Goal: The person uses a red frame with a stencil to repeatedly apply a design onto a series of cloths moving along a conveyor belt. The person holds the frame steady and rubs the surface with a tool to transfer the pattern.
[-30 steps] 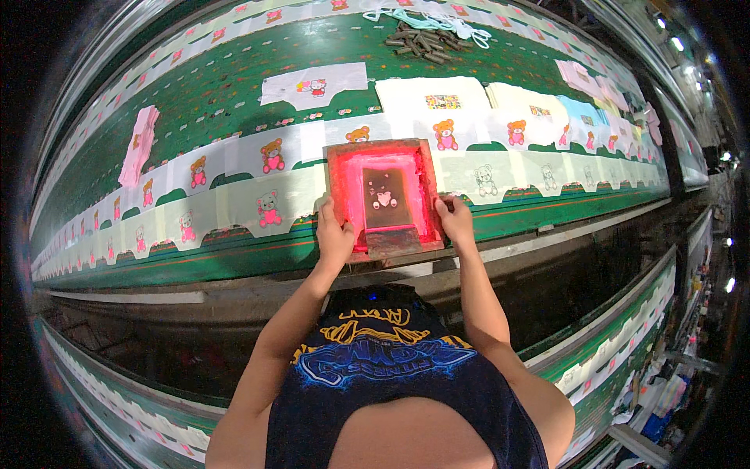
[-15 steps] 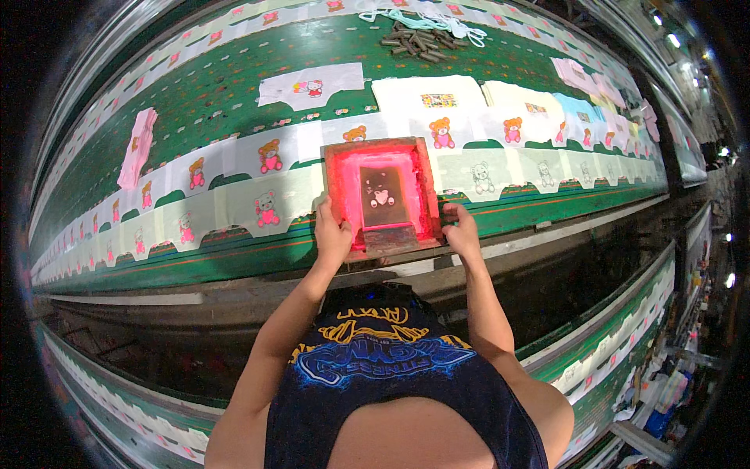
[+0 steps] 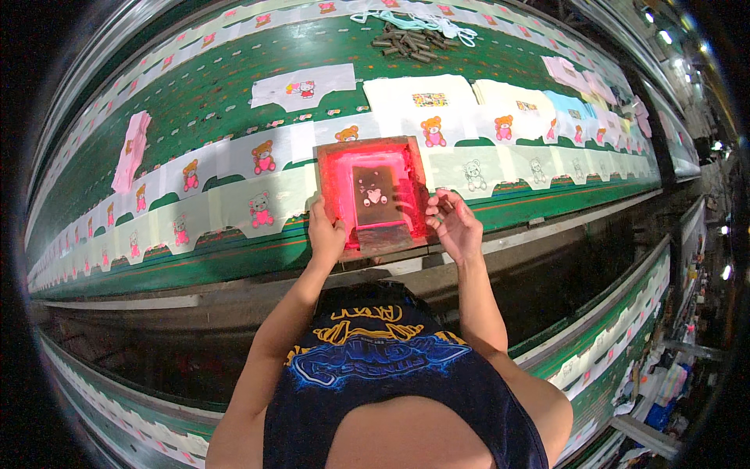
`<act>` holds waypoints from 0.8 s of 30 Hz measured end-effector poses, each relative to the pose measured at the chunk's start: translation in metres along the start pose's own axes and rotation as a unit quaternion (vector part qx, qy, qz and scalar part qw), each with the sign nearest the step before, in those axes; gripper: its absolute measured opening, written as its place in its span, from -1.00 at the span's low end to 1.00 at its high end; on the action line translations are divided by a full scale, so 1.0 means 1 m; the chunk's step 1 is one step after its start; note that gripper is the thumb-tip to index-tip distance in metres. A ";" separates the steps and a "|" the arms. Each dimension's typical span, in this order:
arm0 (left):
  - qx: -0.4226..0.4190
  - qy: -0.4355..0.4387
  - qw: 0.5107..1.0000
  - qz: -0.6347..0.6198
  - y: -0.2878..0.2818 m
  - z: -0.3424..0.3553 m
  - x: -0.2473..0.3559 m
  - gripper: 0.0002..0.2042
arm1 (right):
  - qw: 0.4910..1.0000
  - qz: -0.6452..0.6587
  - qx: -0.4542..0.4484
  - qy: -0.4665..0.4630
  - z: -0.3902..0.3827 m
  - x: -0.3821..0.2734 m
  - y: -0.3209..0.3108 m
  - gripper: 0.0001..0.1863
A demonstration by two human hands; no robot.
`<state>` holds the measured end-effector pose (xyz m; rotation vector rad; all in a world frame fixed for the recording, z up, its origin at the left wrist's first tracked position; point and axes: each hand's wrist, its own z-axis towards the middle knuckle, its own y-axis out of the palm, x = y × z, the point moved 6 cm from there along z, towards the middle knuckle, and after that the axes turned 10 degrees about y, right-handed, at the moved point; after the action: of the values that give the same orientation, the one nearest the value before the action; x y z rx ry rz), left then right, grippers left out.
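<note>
My left hand (image 3: 326,233) is closed on the left edge of a wooden screen frame (image 3: 329,172) coated in bright pink-red ink. Inside it, a dark mesh panel (image 3: 374,185) shows a pale bear-and-heart stencil, and a dark flat piece (image 3: 380,237) lies across the lower end. Beside the frame's right edge, my right hand (image 3: 451,220) has loosely bent fingers spread apart, holding nothing; whether a fingertip touches the wood is unclear. The frame rests over a row of pale garment panels (image 3: 261,209) printed with pink bears, some only in outline.
A long green table (image 3: 180,270) bears rows of bear prints, folded pink cloths (image 3: 130,152), a cat-print panel (image 3: 303,87), cream stacks (image 3: 414,93), and blue straps (image 3: 422,23) beside dark cylindrical pieces (image 3: 410,45). A second printing table (image 3: 141,399) runs behind me.
My right hand has come off its grip on the frame's right edge, rising slightly with fingers spreading. The view has shifted slightly; my left hand stays on the frame.
</note>
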<state>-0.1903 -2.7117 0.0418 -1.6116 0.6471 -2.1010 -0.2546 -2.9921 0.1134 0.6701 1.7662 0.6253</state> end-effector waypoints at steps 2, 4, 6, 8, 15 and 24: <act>-0.003 0.001 1.000 0.002 -0.001 0.001 0.002 -0.37 | 1.000 -0.002 -0.005 0.008 -0.004 -0.001 0.005 -0.49; 0.009 0.026 1.000 0.011 0.001 0.001 -0.001 -0.37 | 1.000 -0.002 -0.014 0.020 -0.006 0.001 0.007 -0.47; 0.014 0.035 0.999 0.014 0.001 0.000 -0.002 -0.37 | 0.998 -0.039 0.044 0.028 -0.009 0.006 -0.005 -0.51; 0.009 0.029 0.999 0.008 0.001 0.000 0.001 -0.37 | 0.971 -0.188 0.147 0.025 -0.011 0.016 -0.034 -0.55; 0.010 0.025 1.000 0.013 -0.001 0.000 0.002 -0.38 | 0.668 -0.668 0.309 -0.106 -0.034 0.029 -0.037 -0.50; 0.002 0.029 1.000 0.005 0.001 0.002 -0.002 -0.38 | 0.672 -0.661 0.316 -0.107 -0.059 0.036 -0.046 -0.47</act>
<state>-0.1882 -2.7116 0.0403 -1.5470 0.6670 -2.1481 -0.3266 -3.0040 0.0732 -0.2434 1.7004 -1.0705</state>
